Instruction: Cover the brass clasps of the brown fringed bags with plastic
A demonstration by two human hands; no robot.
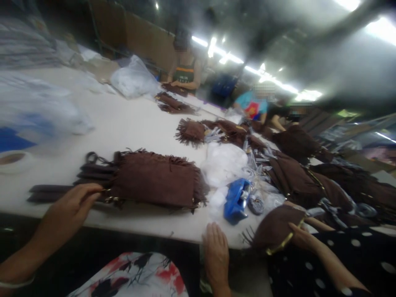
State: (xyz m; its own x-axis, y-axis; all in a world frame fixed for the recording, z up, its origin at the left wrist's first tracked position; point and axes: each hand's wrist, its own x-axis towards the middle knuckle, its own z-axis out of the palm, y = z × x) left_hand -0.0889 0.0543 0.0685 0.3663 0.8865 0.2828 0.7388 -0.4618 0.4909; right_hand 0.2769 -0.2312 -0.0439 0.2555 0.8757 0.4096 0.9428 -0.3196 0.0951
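Observation:
A stack of brown suede fringed bags [157,179] lies flat on the white table [123,123] in front of me, with dark straps [52,190] trailing to the left. My left hand [72,206] reaches in from the lower left, its fingers curled over the straps by the gold ring hardware. My right hand [215,249] rests palm down on the table's near edge with its fingers stretched out, holding nothing. It lies just below a blue tape dispenser [235,200] and some white plastic wrapping [222,163].
A co-worker's hand [301,238] in a black polka-dot sleeve holds another brown bag [275,227] at the right. More brown bags [297,177] cover the right side and far end, where other people work. A tape roll [14,160] and plastic bags [133,78] lie at the left and back.

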